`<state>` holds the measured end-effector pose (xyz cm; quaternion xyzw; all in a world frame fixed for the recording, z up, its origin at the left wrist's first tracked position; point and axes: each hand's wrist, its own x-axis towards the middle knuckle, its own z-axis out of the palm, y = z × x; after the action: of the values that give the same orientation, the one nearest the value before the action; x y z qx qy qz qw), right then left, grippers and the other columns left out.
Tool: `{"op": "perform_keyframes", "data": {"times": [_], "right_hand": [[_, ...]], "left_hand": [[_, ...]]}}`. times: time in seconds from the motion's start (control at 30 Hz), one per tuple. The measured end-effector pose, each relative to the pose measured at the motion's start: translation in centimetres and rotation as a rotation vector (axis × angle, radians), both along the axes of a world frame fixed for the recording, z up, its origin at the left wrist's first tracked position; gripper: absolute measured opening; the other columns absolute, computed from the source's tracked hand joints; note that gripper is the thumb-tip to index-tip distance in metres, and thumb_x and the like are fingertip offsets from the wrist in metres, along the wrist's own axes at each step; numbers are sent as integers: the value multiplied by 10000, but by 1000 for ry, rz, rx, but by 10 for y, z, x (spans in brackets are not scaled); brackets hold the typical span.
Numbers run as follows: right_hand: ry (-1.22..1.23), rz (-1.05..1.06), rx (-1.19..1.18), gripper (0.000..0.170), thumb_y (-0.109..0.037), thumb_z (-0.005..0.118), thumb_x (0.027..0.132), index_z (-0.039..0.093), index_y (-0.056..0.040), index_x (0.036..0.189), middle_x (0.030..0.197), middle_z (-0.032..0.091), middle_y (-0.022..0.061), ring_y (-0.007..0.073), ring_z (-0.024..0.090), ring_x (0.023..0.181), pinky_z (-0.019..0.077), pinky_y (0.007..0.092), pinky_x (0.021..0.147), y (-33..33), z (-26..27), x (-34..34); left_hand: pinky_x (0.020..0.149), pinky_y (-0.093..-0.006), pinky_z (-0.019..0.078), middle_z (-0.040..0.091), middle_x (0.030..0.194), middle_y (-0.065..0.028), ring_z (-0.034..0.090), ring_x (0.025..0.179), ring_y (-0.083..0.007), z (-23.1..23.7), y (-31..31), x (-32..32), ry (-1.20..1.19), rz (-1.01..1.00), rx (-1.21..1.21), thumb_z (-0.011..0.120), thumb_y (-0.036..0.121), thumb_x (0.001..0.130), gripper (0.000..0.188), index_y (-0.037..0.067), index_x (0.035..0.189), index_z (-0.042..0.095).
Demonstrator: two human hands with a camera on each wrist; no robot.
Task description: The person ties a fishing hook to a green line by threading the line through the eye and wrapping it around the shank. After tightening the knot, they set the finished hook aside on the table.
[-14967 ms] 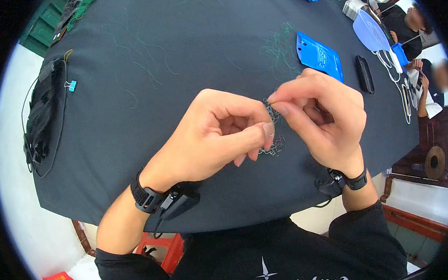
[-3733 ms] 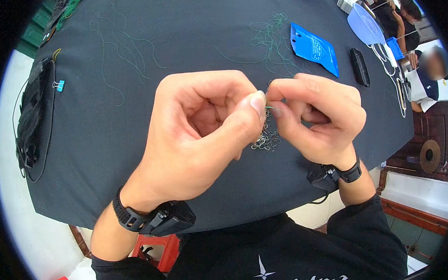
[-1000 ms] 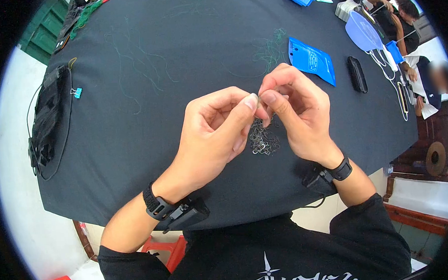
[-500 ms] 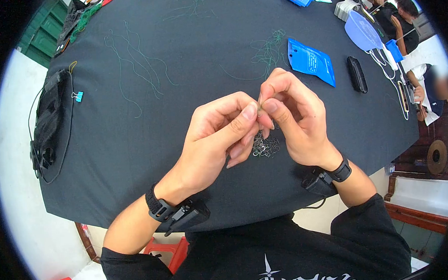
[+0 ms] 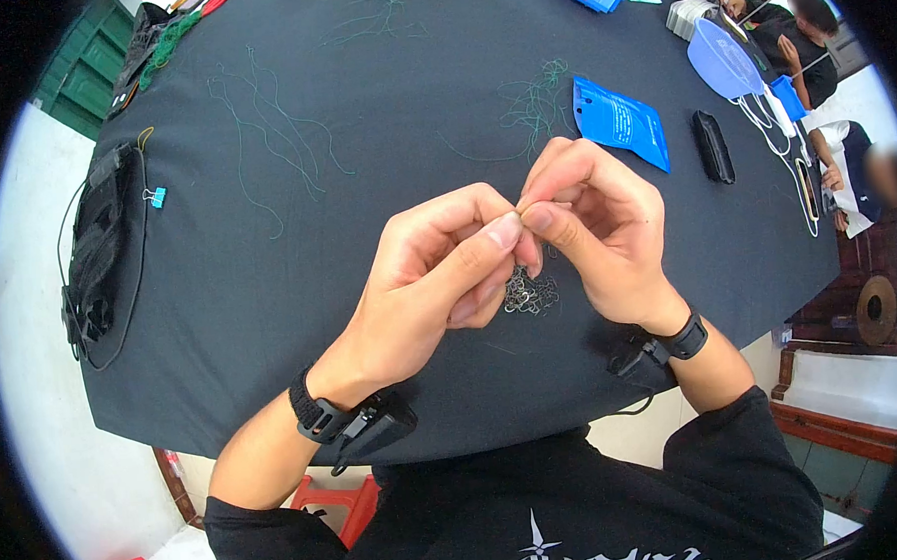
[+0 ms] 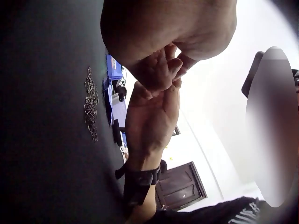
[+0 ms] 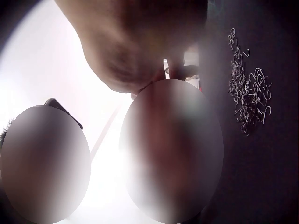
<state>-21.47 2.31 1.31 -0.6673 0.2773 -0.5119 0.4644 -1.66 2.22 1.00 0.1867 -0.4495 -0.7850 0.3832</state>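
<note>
Both hands meet over the black-clothed table in the head view, thumb and index fingertips almost touching. My left hand [image 5: 438, 265] pinches a tiny fish hook, now mostly hidden by the fingertips. My right hand [image 5: 602, 238] pinches a thin green fishing line at the same spot, thumb against curled index finger. Just below the fingers lies a small heap of silvery fish hooks [image 5: 531, 294]. The right wrist view shows the heap [image 7: 247, 91] clearly, its hooks curved and tangled. The left wrist view has it [image 6: 91, 105] beyond the hands.
Loose green lines [image 5: 272, 128] lie on the cloth at left, and a tangle of them [image 5: 541, 96] at the right. Beside it are a blue pouch [image 5: 620, 122] and a black case [image 5: 713, 146]. A black mesh bag [image 5: 102, 245] with a binder clip [image 5: 155, 198] sits at the left edge.
From 3.7 seconds ago, my hands have drawn nearer the body and the green strand between the fingertips is less visible. Over the last second the fingertips shift slightly, still pinching together.
</note>
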Motion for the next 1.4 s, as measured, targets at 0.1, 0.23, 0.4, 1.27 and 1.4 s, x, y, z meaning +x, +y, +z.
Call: {"op": "perform_keyframes", "data": {"times": [0.1,0.23,0.4,1.27,1.4], "right_hand": [[-36,29,10,62,-5,621,981,597,35,1021,902,595,71,120,668,780,526,218,591,-1,0,-1],[-83,66,26,63,-2,623,978,600,36,1023,900,600,76,129,673,779,528,221,594,-1,-1,0],[-110,72,74,72,-34,622,989,595,23,1024,896,595,63,106,646,730,506,214,574,0,-2,3],[4,-157,200,130,-68,656,962,606,-3,1062,942,650,70,85,605,744,512,240,615,-8,8,-10],[-87,94,201,302,-101,684,958,605,16,1225,1039,678,94,119,640,872,562,254,708,-15,7,-6]], "left_hand": [[452,-191,277,481,660,58,351,509,3,-2,-1,1,29,-27,-11,524,199,1064,242,4,967,629],[438,-194,273,484,649,52,355,503,5,-3,-1,0,54,-31,8,527,179,1058,225,1,967,630],[422,-195,265,504,649,38,362,488,6,-3,-1,0,91,-21,39,530,164,1050,212,-1,962,629],[395,-207,237,422,580,34,306,439,-31,-5,-3,1,-34,-36,96,509,202,1025,258,44,826,556],[396,-202,261,468,600,22,333,435,-27,-6,-6,3,-18,-33,104,524,212,1022,258,45,831,571]]}}
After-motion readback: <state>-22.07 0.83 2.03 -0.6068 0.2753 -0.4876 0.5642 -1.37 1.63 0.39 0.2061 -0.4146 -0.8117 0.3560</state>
